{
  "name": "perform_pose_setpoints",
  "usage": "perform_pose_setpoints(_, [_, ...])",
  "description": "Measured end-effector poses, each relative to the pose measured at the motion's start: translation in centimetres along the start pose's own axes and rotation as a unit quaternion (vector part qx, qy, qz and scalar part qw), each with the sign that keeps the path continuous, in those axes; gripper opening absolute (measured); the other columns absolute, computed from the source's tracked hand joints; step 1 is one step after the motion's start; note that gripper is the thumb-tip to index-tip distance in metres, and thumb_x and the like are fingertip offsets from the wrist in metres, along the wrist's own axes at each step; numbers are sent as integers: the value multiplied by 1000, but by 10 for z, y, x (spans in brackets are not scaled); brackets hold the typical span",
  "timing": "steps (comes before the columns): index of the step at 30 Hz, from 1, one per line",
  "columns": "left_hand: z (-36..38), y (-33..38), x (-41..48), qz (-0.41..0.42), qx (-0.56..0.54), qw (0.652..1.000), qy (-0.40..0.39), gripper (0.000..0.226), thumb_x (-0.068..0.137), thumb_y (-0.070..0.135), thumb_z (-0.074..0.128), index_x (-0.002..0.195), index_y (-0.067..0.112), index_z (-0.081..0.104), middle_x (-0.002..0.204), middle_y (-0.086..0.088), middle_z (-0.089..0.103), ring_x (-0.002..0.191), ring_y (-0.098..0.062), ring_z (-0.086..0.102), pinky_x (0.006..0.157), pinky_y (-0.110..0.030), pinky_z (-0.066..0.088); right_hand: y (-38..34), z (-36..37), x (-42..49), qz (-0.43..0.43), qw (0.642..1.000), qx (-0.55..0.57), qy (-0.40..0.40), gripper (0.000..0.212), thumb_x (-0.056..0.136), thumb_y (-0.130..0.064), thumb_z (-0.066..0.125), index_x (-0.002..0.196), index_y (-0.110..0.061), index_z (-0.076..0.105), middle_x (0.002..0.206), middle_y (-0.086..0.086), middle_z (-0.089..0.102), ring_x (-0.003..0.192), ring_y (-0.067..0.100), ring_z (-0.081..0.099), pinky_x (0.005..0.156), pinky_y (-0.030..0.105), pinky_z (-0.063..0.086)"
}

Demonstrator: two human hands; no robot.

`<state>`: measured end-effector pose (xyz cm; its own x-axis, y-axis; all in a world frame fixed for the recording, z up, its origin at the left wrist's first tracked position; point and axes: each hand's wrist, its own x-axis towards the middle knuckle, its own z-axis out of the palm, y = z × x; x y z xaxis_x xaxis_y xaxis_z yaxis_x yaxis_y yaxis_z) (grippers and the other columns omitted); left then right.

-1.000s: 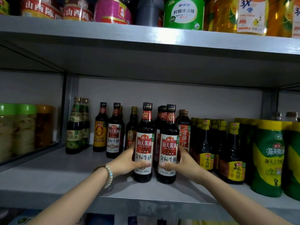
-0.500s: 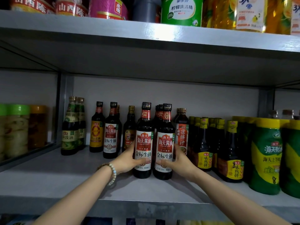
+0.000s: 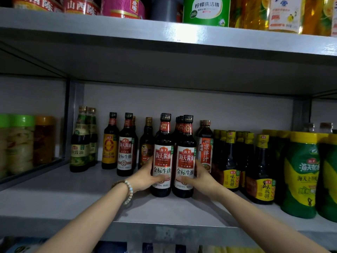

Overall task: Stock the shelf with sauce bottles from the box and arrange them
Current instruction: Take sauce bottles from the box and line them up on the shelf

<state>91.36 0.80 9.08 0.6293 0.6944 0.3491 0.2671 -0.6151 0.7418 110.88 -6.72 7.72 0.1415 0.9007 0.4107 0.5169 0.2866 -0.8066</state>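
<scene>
Two dark soy sauce bottles with red-and-white labels stand upright side by side on the grey shelf. My left hand grips the left bottle low on its label, thumb across the front. My right hand grips the right bottle the same way. Both bottles rest on the shelf, in front of several matching bottles lined up behind them. The box is out of view.
More sauce bottles stand to the left, yellow-capped ones and green-yellow pouches to the right. Green-lidded jars sit beyond a metal upright. The upper shelf hangs close overhead.
Both hands have pushed the two bottles further back on the shelf, closer to the row behind; the bottles stay upright and side by side.
</scene>
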Motion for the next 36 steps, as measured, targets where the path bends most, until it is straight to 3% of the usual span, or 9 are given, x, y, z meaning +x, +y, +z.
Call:
perform_pose_setpoints(6, [0, 1, 1, -6, 2, 1000, -5, 90, 84, 27, 67, 147, 27, 4, 149, 3, 34, 136, -14, 33, 108, -28, 28, 2, 0, 0, -3, 1000, -4, -1, 65, 78, -21, 76, 128, -31, 35, 113, -17, 57, 102, -2, 55, 71, 6, 46])
perform_pose_setpoints(15, [0, 1, 0, -14, 5, 1000, -9, 90, 84, 28, 66, 148, 27, 3, 149, 3, 33, 136, -14, 33, 109, -29, 27, 3, 0, 3, 1, 1000, -11, -8, 64, 79, -18, 75, 129, -30, 37, 110, -18, 58, 98, -5, 55, 75, 8, 46])
perform_pose_setpoints(23, [1, -1, -1, -23, -2, 1000, 9, 91, 81, 31, 68, 148, 27, 6, 149, 1, 35, 136, -15, 34, 111, -33, 28, 6, -1, 1, 22, 1000, -4, -11, 66, 80, -15, 75, 130, -27, 34, 108, -18, 56, 96, -7, 55, 68, 3, 47])
perform_pose_setpoints(25, [-1, 3, -3, -30, -11, 999, 17, 93, 80, 34, 69, 148, 26, 5, 149, 1, 35, 135, -16, 35, 108, -32, 29, 3, -3, -2, 32, 999, -14, -21, 71, 80, -21, 75, 134, -25, 29, 118, -13, 54, 111, 5, 54, 84, 8, 45])
perform_pose_setpoints(27, [-1, 10, -8, -28, -22, 999, 33, 94, 81, 35, 69, 148, 25, 4, 149, 1, 35, 134, -15, 36, 106, -30, 31, 0, -8, -6, 49, 999, -15, -13, 93, 77, -34, 76, 147, -19, 17, 142, -5, 43, 132, 13, 41, 105, 25, 36])
perform_pose_setpoints(29, [0, 20, -16, -3, -40, 996, 83, 89, 83, 34, 66, 148, 25, 6, 148, 2, 35, 130, -11, 37, 99, -26, 32, -5, -17, -15, 50, 999, -9, 3, 103, 76, -43, 74, 152, -23, 6, 156, -2, 26, 142, 16, 28, 115, 35, 27])
perform_pose_setpoints(31, [2, 29, -24, 43, -47, 984, 166, 81, 84, 36, 64, 147, 26, 14, 149, 4, 34, 128, -7, 35, 97, -24, 31, -14, -27, -27, 41, 999, -12, 22, 103, 74, -51, 71, 152, -26, 6, 156, -2, 25, 141, 15, 29, 116, 37, 27])
perform_pose_setpoints(34, [12, 43, -34, 129, -44, 961, 241, 66, 85, 39, 61, 141, 30, 29, 144, 9, 38, 127, -4, 39, 103, -26, 36, -28, -47, -53, 17, 997, -14, 67, 93, 79, -45, 67, 151, -23, 13, 143, -15, 35, 125, 2, 40, 103, 19, 37])
perform_pose_setpoints(36, [26, 58, -39, 176, -51, 958, 223, 60, 85, 39, 60, 139, 31, 33, 140, 13, 41, 126, -5, 41, 104, -27, 37, -35, -63, -75, 2, 993, -40, 107, 89, 78, -46, 65, 150, -22, 19, 147, -14, 32, 129, 1, 36, 107, 20, 35])
